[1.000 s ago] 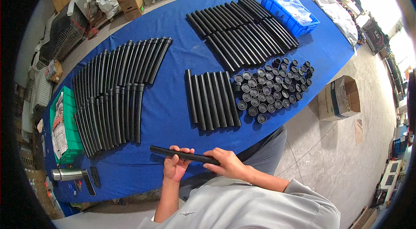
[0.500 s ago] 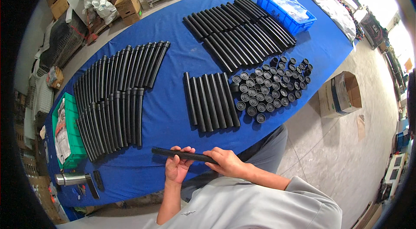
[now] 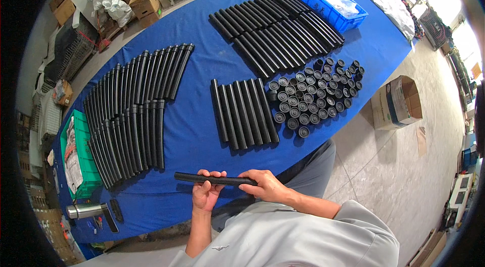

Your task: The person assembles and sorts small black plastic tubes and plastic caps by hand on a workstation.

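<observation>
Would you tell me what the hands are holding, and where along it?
A black tube: left hand grips near its middle, right hand its right end.

Bright, even light; glare blows out upper-right corner. Strong fisheye bend, black vignette at edges; sharp centre.

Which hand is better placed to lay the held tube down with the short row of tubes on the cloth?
Right, probably. The right hand grips the black tube at its right end, below the short tube row. The left hand holds mid-tube, further left.
</observation>
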The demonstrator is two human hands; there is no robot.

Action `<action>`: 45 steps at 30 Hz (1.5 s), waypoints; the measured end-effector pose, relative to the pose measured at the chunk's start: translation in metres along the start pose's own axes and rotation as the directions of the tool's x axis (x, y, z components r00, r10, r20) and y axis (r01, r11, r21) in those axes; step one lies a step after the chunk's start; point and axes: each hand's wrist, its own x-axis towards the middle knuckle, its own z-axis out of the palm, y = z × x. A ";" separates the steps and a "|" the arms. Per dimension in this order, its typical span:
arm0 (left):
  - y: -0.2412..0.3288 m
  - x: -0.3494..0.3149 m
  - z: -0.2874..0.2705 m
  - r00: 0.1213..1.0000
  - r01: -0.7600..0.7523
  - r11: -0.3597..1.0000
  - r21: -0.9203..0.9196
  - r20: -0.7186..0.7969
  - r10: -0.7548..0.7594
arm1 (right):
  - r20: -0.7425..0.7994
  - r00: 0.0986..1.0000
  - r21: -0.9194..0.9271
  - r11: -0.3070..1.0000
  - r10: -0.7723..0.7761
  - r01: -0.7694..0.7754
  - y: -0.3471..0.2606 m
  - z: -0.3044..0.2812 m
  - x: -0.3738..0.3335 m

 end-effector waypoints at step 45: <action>-0.001 0.001 0.001 0.999 0.024 0.996 0.091 -0.034 -0.021 | -0.008 0.982 -0.156 0.971 -0.187 0.183 0.010 0.005 0.004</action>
